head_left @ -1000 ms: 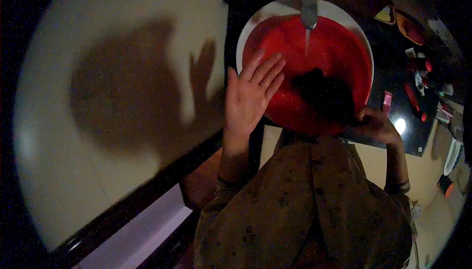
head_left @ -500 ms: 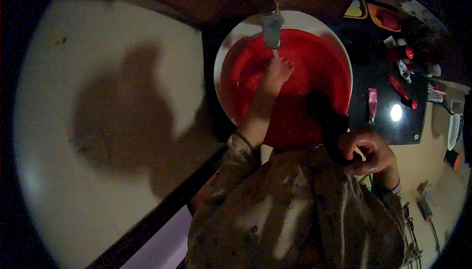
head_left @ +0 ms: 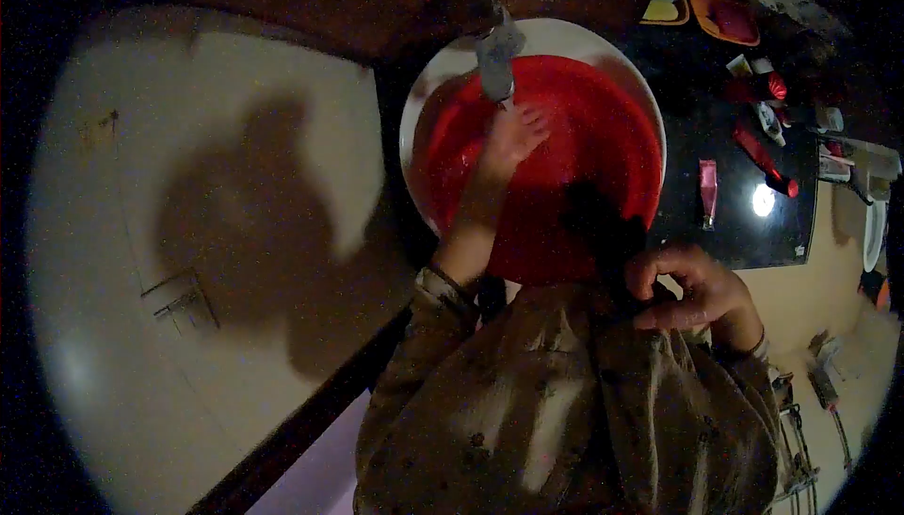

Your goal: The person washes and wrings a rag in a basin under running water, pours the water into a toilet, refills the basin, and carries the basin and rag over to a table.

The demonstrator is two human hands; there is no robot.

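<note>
My left hand [head_left: 517, 136] is under the tap [head_left: 496, 68], palm up with its fingers apart. A thin stream of water seems to fall from the spout onto it. Below the hand is a large red tub [head_left: 603, 120], set inside a white washbasin [head_left: 551, 37]. My right hand [head_left: 695, 289] hovers in front of my body, beside the near right edge of the tub. Its thumb and fingers curve into a loose C with a gap between them, and nothing shows in it. The skin of that hand looks wet.
On the black counter [head_left: 678, 218] right of the basin lie a pink tube [head_left: 708, 193], a red-handled item [head_left: 761, 157] and several small bottles and tubes. Two orange-rimmed dishes [head_left: 725, 16] stand at the back. A pale wall [head_left: 113, 233] bounds the left side.
The view has shifted slightly. My left hand stays under the tap, its fingers now more spread and turned upward. My right hand keeps nearly the same curved pose.
</note>
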